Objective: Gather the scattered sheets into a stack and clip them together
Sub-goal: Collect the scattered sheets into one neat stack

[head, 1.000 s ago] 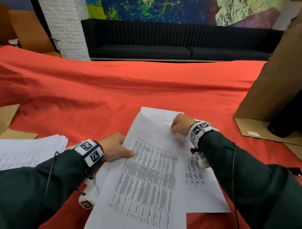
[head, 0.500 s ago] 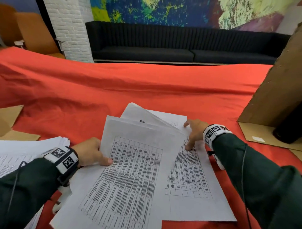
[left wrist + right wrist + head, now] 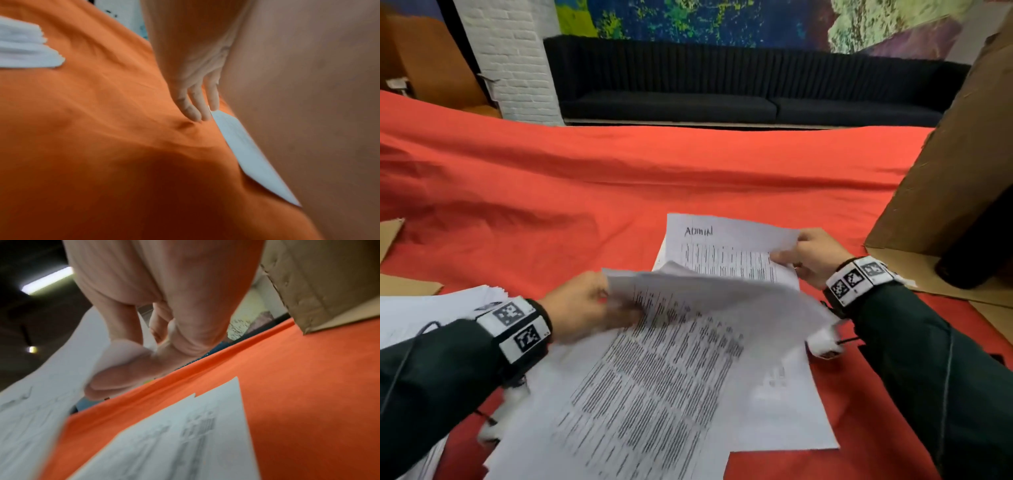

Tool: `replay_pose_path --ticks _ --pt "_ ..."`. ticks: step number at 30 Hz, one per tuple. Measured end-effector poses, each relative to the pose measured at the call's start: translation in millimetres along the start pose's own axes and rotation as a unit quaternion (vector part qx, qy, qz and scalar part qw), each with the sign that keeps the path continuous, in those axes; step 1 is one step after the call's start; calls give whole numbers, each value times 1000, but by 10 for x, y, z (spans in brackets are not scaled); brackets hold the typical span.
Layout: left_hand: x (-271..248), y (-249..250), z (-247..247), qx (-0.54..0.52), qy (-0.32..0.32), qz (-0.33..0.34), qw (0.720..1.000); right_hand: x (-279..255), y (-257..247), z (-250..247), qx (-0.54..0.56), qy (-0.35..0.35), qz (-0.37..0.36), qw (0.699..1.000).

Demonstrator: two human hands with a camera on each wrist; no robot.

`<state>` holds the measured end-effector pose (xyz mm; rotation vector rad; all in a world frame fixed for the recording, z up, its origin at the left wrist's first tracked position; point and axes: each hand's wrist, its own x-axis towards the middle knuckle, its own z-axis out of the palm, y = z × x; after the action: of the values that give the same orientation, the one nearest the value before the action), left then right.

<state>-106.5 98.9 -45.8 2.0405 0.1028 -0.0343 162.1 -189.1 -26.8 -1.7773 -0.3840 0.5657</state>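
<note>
Far left: thick pile of white printed paper [image 3: 431,308] on the red cloth-covered desk [image 3: 619,178].
Left hand [image 3: 585,306]: lower centre-left, fingers gripping the edge of blurred white printed sheets [image 3: 654,370].
Right hand [image 3: 813,255]: right of centre, fingers [image 3: 123,369] pinching a lifted white sheet with handwriting on top [image 3: 722,250].
Far right: brown cardboard box [image 3: 955,171].

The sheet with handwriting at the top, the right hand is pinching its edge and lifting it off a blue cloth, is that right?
Not quite: the cloth is red, not blue, as the head view shows. The rest holds: the right hand pinches the edge of the handwritten sheet and lifts it off that cloth; the right wrist view shows its fingers closed on the paper.
</note>
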Motion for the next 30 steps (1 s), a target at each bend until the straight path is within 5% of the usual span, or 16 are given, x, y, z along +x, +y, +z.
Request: replay_pose_path --ticks 2,6,10,14,21,30 --pt "89 93 -14 17 58 -35 998 -45 -45 100 64 7 -31 997" --pt "169 44 -100 -15 116 -93 989 -62 -24 409 182 -87 0 979" --pt "86 -43 -259 22 169 -136 976 71 14 386 -39 -75 59 995" --pt "-96 -315 -593 19 215 -151 965 382 85 145 -293 86 48 951" --pt "-107 -464 -642 -84 113 -179 974 713 -42 360 -396 77 106 909" --pt "178 -333 -632 -8 43 -116 992 1016 -45 379 -454 -34 87 886"
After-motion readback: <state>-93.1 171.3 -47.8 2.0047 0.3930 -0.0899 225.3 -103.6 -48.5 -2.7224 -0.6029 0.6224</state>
